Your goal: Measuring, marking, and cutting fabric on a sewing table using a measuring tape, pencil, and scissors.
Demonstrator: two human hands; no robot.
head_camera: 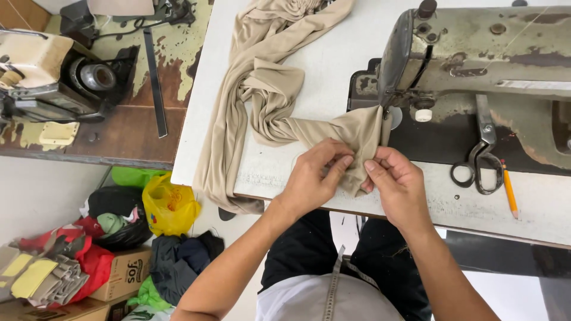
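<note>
Best done with left hand [312, 178] and right hand [395, 181] both pinching the beige fabric [357, 139] fold taut, just before the sewing machine [476, 53] needle.

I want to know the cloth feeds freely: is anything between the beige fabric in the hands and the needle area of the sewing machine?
Nothing visible. Both the left hand and right hand pinch the beige fabric, whose edge already reaches the sewing machine at its needle area.

Two sewing machines [476, 65], one scissors [482, 151]
</note>
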